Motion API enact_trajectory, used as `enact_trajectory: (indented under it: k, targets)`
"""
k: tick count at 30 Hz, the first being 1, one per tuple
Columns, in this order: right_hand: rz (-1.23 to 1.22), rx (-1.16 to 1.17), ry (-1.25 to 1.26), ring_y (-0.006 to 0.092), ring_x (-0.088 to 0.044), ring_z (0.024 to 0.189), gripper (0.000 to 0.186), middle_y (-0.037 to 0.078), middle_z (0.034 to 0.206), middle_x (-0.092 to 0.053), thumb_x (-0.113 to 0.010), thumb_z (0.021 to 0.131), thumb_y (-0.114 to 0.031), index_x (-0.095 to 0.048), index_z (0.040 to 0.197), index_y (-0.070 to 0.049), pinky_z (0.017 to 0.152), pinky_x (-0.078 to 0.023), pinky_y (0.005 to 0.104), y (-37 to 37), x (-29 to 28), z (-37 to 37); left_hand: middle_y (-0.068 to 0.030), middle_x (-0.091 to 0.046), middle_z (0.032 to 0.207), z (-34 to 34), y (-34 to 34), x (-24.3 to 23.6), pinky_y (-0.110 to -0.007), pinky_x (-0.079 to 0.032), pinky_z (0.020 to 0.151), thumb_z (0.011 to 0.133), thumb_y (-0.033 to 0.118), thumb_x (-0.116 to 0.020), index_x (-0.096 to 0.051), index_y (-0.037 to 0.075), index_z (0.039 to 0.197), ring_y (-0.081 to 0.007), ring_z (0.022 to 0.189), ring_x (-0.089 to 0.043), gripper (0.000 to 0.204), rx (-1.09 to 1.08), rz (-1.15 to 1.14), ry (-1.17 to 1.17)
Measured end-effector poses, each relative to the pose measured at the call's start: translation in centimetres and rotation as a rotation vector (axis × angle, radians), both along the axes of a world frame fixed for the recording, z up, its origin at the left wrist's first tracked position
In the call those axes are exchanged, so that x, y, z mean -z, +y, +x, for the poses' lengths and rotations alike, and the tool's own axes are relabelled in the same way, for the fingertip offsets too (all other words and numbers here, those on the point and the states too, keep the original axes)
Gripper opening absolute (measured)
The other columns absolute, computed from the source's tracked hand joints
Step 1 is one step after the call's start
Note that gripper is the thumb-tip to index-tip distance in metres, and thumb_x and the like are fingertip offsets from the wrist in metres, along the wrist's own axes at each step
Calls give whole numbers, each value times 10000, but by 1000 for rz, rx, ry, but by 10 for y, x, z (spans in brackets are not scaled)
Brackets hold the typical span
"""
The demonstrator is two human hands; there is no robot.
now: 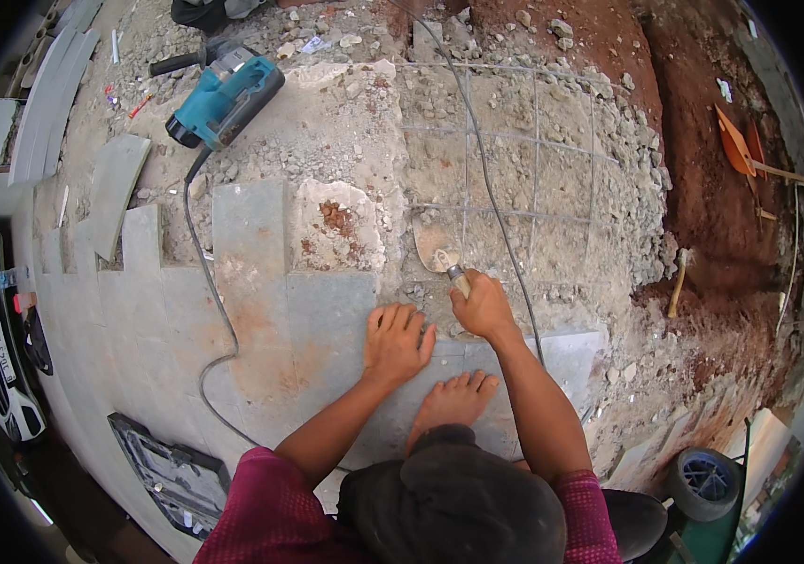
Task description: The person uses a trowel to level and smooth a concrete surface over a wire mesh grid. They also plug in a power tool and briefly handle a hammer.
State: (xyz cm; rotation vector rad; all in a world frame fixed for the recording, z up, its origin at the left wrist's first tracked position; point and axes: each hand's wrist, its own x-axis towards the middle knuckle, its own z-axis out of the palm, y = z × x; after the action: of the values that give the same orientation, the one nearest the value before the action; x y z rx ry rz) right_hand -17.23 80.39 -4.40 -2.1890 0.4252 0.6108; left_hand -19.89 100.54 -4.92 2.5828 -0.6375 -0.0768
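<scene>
Holding one trowel — right hand, left hand spread; one power tool

We've got a floor that's part tiled grey, part rubble: teal power tool lying on it, wire mesh right of the tool, black case nearer us than it.

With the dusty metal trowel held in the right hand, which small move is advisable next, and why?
Perhaps the right hand should draw the dusty metal trowel lightly over the loose grey rubble, because it grips the handle and the blade is close to this surface.
</scene>
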Motion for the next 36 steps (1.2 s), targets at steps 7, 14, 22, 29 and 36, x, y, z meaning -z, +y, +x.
enact_trajectory:
  k: [7,14,22,29,36]
  targets:
    - [82,125,-49,539,-685,906,330,342,900,-699,-685,952,-238,-667,1083,64,806,-530,571,6,0,-33,-70,-683,1088,6,7,-1,-451,-379,1011,904,240,-723,-710,69,984,-258,1080,-609,189,-13,18,-9]
    - [32,80,-105,530,-687,920,329,343,889,-698,-694,947,-252,-672,1068,54,804,-542,566,-6,13,-9,-67,-687,1080,-2,-1,1,-452,-373,1012,898,241,-723,-719,75,991,-253,1073,-608,190,1,32,7]
    - [-134,-80,-21,518,-695,934,301,334,947,-710,-675,953,-239,-680,1070,38,855,-557,561,4,-3,6,-57,-690,1070,0,4,-1,-447,-366,1019,894,251,-729,-714,85,974,-239,1062,-611,186,2,66,5]
    - [133,224,-42,509,-700,923,299,320,903,-711,-675,952,-239,-691,1058,40,841,-549,561,1,-4,-23,-50,-696,1054,1,5,1,-441,-365,1013,891,251,-734,-717,86,970,-233,1054,-615,184,7,44,5]
    - [-22,-233,88,502,-698,957,411,302,958,-729,-668,949,-239,-641,1280,4,855,-541,564,-33,-47,-24,-53,-698,1060,2,1,1,-440,-366,1013,897,250,-730,-720,85,980,-236,1053,-620,185,9,36,12]
